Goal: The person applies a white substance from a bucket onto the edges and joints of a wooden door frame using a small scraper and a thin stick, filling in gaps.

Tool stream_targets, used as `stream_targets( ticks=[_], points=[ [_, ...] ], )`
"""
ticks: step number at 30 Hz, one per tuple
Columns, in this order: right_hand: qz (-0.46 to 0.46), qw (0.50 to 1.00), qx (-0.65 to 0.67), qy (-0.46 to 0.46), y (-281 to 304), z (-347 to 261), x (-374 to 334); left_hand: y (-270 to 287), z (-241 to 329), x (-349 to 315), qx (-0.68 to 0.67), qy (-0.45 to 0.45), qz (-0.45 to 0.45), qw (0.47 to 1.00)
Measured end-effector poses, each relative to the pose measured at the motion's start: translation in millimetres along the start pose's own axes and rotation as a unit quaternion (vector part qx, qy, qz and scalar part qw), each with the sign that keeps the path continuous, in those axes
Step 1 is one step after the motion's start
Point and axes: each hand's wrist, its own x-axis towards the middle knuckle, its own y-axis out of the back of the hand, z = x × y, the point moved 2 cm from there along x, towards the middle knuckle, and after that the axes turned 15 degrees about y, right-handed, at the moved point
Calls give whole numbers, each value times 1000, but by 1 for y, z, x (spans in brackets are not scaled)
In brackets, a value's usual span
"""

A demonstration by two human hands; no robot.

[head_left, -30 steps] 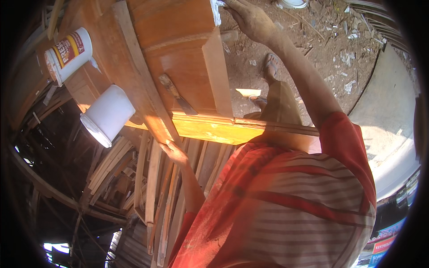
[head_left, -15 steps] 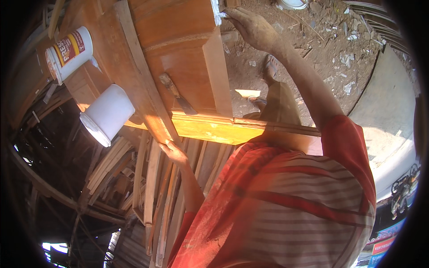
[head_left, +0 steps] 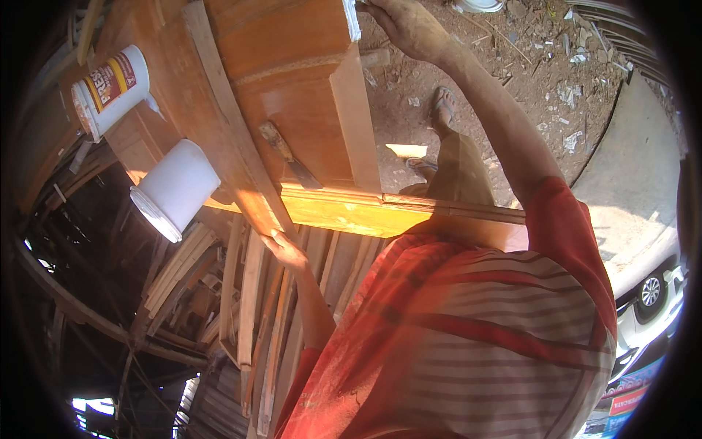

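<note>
My right hand (head_left: 412, 28) reaches to the far end of a varnished orange-brown wooden panel (head_left: 292, 95), its fingers bent beside a white patch (head_left: 352, 20) on the panel's edge. The top of the frame crops those fingertips, and what they hold cannot be made out. Closer to me, my left hand (head_left: 287, 252) grips the near edge of the woodwork, below a long wooden strip (head_left: 219, 88) that crosses the panel. A scraper (head_left: 291, 155) with a worn handle and flat metal blade lies on the panel between my hands.
Two white plastic tubs, one labelled (head_left: 117, 84) and one plain (head_left: 179, 186), lie tilted at left. Several timber lengths (head_left: 252, 307) are stacked below the panel. Right of it, debris litters the dirt floor (head_left: 526, 88), beside a concrete slab (head_left: 636, 161). A white car (head_left: 651, 307) stands far right.
My right hand has moved slightly farther up along the panel's edge, its fingertips now partly out of frame. The white patch looks smoother. My left hand stays put.
</note>
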Motion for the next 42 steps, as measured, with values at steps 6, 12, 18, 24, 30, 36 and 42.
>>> stream_targets(
  ticks=[6, 12, 18, 24, 30, 36, 42],
  points=[
    [-21, 1000, -17, 14, -12, -1, -20, 2, 11, -3, 39, 7, -13, 999],
    [-67, 997, -19, 19, -2, -23, -36, -2, -5, 3, -1, -12, 20, 1000],
    [4, 999, 42, -8, 14, -18, 2, -1, 4, 0, 37, 30, 15, 999],
    [-57, 997, -6, 54, 11, -29, -13, -2, -8, 9, 5, 13, 13, 1000],
    [-61, 998, 21, 27, 22, -36, -13, -2, 7, -4, 14, 37, 19, 999],
    [-22, 999, 21, 12, 14, -16, 1, -1, 4, 1, 29, 20, 24, 999],
    [-67, 996, 12, 56, 17, -28, -15, -3, -10, 7, 25, 14, 32, 999]
  ],
)
